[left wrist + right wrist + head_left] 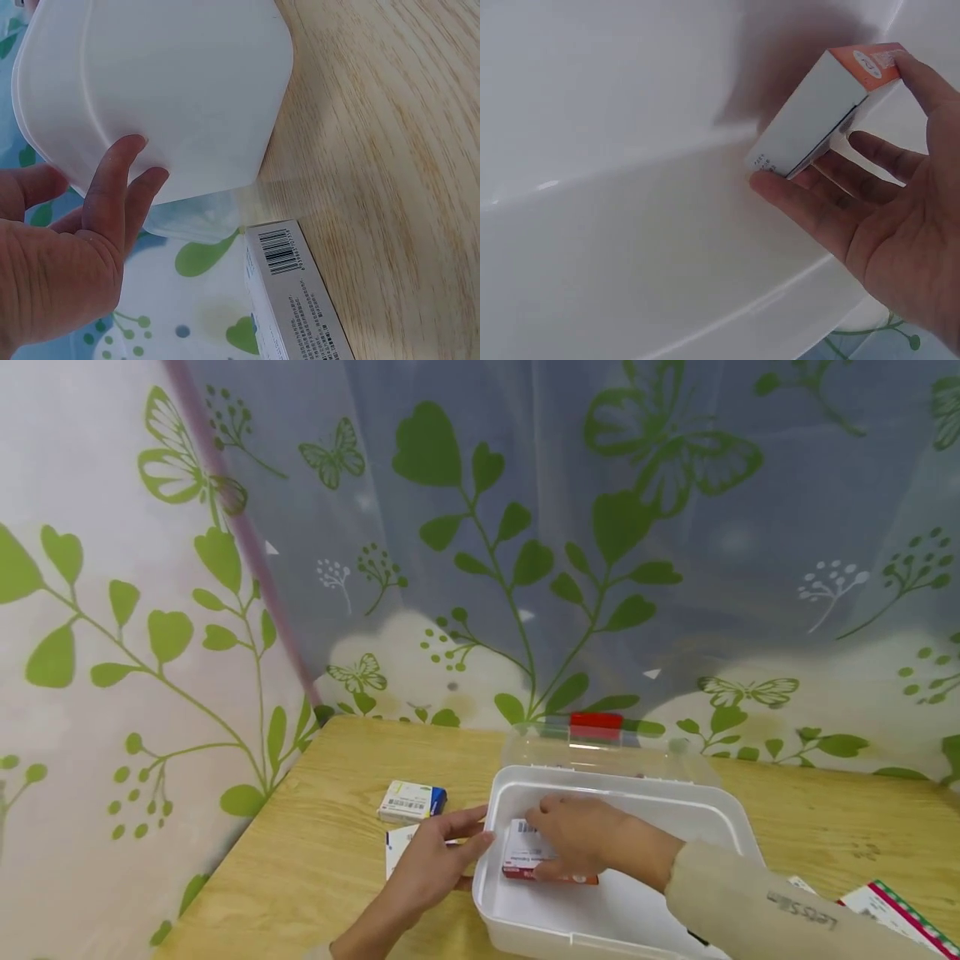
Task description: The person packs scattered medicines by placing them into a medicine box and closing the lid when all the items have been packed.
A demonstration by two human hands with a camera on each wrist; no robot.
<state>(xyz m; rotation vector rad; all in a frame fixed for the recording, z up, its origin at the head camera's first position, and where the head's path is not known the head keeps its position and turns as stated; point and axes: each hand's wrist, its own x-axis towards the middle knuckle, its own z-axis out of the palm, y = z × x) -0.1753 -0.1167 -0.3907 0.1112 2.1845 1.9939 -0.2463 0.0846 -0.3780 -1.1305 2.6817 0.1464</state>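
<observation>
A white plastic storage box stands on the table, its clear lid with a red latch folded open behind it. My left hand holds the box's left side, thumb at the rim and fingertips pressed on the outer wall. Inside, near that left end, my right hand grips a white and orange-red medicine box between thumb and fingers. The right wrist view shows this carton tilted close to the inner wall, fingers at its ends.
Left of the storage box lie a white medicine carton with a blue end and another white carton, partly behind my left hand. More printed packages lie at the right, partly behind my right sleeve. A patterned curtain hangs behind the table.
</observation>
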